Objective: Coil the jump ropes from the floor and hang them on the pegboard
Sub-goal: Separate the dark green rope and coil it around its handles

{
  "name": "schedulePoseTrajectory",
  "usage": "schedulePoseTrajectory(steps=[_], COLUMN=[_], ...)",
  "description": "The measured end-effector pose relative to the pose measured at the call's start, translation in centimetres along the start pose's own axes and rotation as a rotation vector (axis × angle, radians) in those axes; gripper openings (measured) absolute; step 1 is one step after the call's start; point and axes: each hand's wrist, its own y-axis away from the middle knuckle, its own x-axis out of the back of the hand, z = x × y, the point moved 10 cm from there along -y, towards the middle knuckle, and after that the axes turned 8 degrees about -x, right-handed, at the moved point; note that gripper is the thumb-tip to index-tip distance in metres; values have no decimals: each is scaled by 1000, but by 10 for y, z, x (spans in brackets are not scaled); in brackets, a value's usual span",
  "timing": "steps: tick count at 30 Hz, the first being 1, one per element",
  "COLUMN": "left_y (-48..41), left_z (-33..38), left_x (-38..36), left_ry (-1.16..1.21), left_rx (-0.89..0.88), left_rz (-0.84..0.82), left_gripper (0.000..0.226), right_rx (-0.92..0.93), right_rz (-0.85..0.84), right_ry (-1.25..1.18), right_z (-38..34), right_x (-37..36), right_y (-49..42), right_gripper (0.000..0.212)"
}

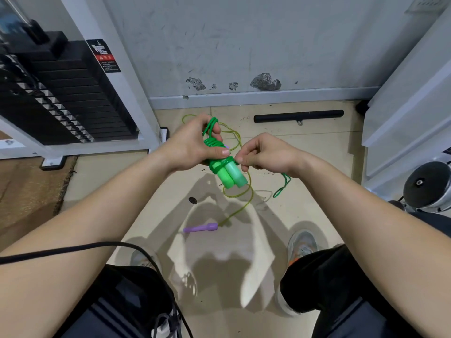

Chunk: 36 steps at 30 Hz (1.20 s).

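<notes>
Tiled floor beneath your hands: left hand grips the coiled green jump rope, right hand pinches its loose cord (keep each wrap taut around the handles).

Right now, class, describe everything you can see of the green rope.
The green rope has two pale green, foam-like handles side by side, ends pointing down. Its glossy, plastic-looking cord wraps around them and bunches into loops above. The left hand grips the bundle in the air; the right hand pinches the cord beside the handles. A loose loop hangs under the right wrist.
</notes>
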Motion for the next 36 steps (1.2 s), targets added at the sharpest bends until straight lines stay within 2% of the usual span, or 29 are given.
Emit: schedulePoseTrajectory(steps=[3, 7, 10, 14, 18, 22, 24, 26, 30, 32, 34, 36], left_y=[-2, 3, 8, 12, 11, 7, 7, 7, 8, 9, 8, 6], left_z=[6, 10, 2, -31, -51, -51, -45, -36, -27, -19, -14, -13], left_x=[9, 25, 44, 47, 16, 9, 11, 9, 8, 7, 7, 9], left_ry=[-333, -428, -285, 214, 690, 915, 901, 831, 667, 533, 321, 136], left_rx=[-90, -124, -80, 88, 295, 350, 340, 321, 307, 251, 180, 112], left_rz=[137, 385, 580, 716, 629, 442, 342, 230, 80, 13, -24, 28], left_gripper=[49, 45, 45, 50, 39, 42, 45, 51, 22, 24, 32, 40], right_rx=[-63, -86, -56, -14, 8, 18, 23, 60, 113, 100, 60, 6], right_rz=[69, 271, 348, 338, 222, 159, 155, 94, -74, -110, -41, 107], right_ry=[-101, -359, -475, -381, -427, -350, -176, -66, -46, 75, 327, 502], right_z=[-3, -7, -9, -8, -3, -3, -3, -8, -16, -15, -10, -6], right_x=[-1, -5, -16, -37, -50, -33, -18, -11, -3, -3, 3, 18], right_y=[1, 11, 23, 25, 17, 13, 11, 9, 14, 16, 11, 6], right_gripper=[14, 19, 11, 14, 34, 44, 48, 42, 9, 5, 16, 35])
